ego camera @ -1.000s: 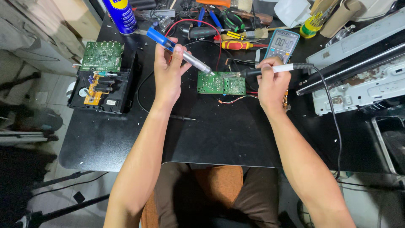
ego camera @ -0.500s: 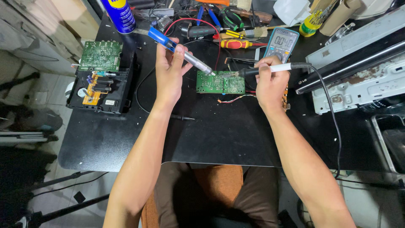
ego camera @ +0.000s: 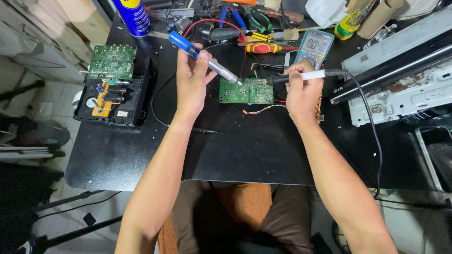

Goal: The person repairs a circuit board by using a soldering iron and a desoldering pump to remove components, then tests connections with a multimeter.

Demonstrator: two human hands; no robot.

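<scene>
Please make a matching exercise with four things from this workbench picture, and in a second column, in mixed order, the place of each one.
Things:
1. blue-handled tool
2. white-handled iron
3. small green board
4. spray can

Places:
A. flat on the mat between the hands
B. in the right hand
C. standing at the far left of the table
D. in the left hand

Pairs: 1-D, 2-B, 3-A, 4-C

Can't really see where the two tool tips meet the green circuit board, way too tiny. The spray can beyond the left hand gets chopped off up top.
</scene>
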